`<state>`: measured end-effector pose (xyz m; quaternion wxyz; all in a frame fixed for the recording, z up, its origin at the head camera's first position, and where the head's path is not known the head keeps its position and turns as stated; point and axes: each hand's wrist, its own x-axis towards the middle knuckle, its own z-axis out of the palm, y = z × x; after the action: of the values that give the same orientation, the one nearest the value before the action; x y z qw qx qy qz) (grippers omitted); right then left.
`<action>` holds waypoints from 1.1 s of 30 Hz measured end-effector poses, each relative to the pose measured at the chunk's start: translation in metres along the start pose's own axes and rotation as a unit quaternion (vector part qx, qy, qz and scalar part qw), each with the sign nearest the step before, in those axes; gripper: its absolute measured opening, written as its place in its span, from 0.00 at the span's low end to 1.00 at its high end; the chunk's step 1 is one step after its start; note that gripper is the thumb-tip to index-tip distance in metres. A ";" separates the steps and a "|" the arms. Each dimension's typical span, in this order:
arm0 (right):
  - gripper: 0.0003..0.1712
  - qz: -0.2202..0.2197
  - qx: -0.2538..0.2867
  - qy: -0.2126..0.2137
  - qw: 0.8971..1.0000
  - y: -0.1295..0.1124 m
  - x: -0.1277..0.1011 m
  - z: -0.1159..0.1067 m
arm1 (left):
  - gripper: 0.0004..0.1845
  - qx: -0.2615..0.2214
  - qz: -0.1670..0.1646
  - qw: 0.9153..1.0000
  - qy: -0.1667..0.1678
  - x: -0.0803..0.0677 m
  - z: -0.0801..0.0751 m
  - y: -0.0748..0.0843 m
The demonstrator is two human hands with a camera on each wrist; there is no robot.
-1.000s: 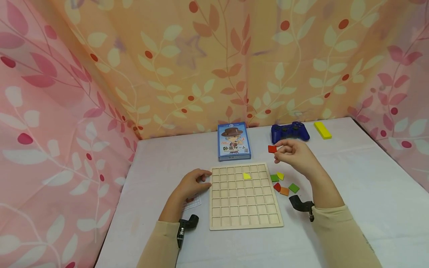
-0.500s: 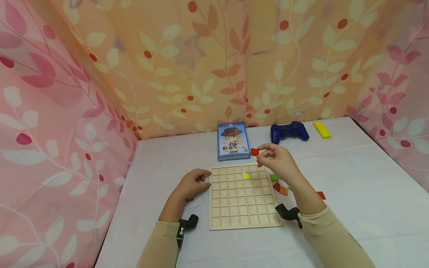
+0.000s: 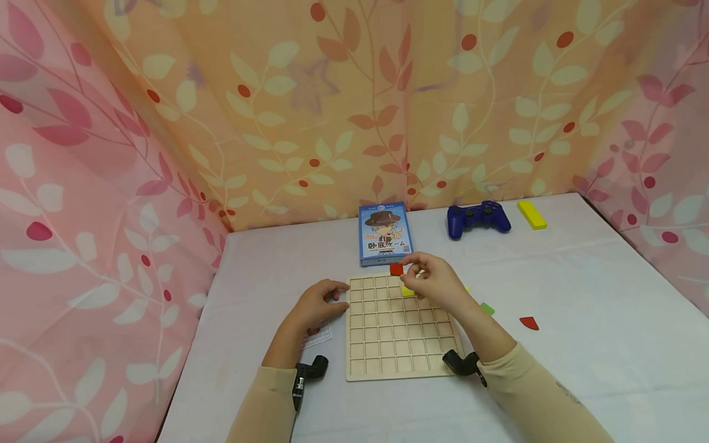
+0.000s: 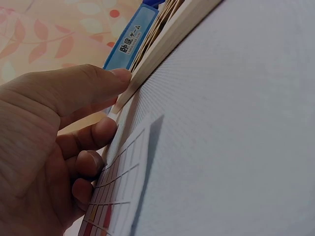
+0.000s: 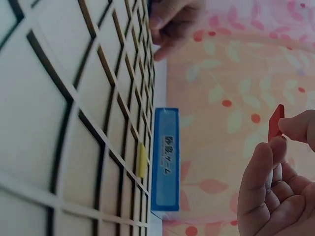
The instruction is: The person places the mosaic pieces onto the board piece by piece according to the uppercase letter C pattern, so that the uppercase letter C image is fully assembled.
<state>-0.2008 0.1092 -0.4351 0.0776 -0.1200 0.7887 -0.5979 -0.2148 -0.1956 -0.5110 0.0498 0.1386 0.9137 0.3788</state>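
Note:
A pale wooden grid board (image 3: 382,344) lies on the table, a yellow tile (image 3: 408,291) in one of its upper cells. Thumb and forefinger of my right hand (image 3: 434,283) pinch a small red tile (image 3: 396,269) over the board's far edge; the right wrist view has the red tile (image 5: 275,123) held up between the fingertips. At the board's left edge rests my left hand (image 3: 318,301), its thumb and forefinger touching the rim, the other fingers loosely bent. Partly beneath that hand is a printed grid card (image 4: 115,182).
Behind the board lies a blue game box (image 3: 386,234). Farther right are a blue game controller (image 3: 479,218) and a yellow block (image 3: 532,215). A green tile (image 3: 487,309) and a red rounded piece (image 3: 529,323) lie right of the board; my right arm covers other pieces.
My right hand has carried the red tile leftward and slightly down, from right of the board to above its far edge. The left hand stays where it was.

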 end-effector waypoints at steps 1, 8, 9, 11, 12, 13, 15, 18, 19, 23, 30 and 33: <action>0.17 0.003 -0.001 -0.005 1.000 0.002 0.001 0.002 | 0.20 0.000 -0.001 1.000 0.000 0.000 0.000 0.000; 0.15 0.024 -0.005 -0.030 0.999 0.018 0.006 0.015 | 0.20 -0.003 -0.017 1.000 -0.002 0.000 0.000 0.001; 0.15 0.023 -0.010 -0.033 0.999 0.020 0.007 0.016 | 0.20 -0.002 -0.019 1.000 -0.002 0.000 0.000 0.002; 0.14 0.015 -0.024 -0.036 0.999 0.023 0.007 0.017 | 0.19 -0.002 -0.021 1.000 -0.002 0.000 0.000 0.002; 0.13 0.011 -0.028 -0.037 0.999 0.025 0.008 0.018 | 0.19 0.000 -0.021 1.000 -0.002 0.000 0.000 0.003; 0.13 0.005 -0.040 -0.036 0.999 0.027 0.008 0.018 | 0.19 0.000 -0.018 1.000 -0.002 0.000 0.000 0.003; 0.13 -0.008 -0.072 -0.031 0.997 0.032 0.009 0.018 | 0.19 0.000 -0.015 1.000 -0.003 0.000 -0.001 0.003; 0.12 -0.027 -0.146 -0.015 0.989 0.038 0.011 0.019 | 0.19 -0.001 -0.012 1.000 -0.003 0.000 -0.001 0.003; 0.12 -0.036 -0.175 -0.006 0.984 0.040 0.012 0.019 | 0.19 -0.002 -0.011 1.000 -0.003 0.000 -0.002 0.003; 0.13 -0.084 -0.272 0.029 0.958 0.045 0.015 0.019 | 0.20 0.003 -0.010 1.000 -0.003 0.000 -0.001 0.002; 0.10 -0.110 -0.331 0.035 0.936 0.053 0.017 0.020 | 0.19 0.002 -0.011 1.000 -0.001 0.001 -0.001 0.001; 0.10 -0.103 -0.341 0.027 0.934 0.055 0.017 0.020 | 0.19 0.002 -0.014 1.000 0.001 0.001 0.000 0.001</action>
<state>-0.2169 0.1000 -0.4927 -0.0511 -0.2040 0.9302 -0.3008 -0.2158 -0.1952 -0.5103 0.0538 0.1259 0.9163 0.3763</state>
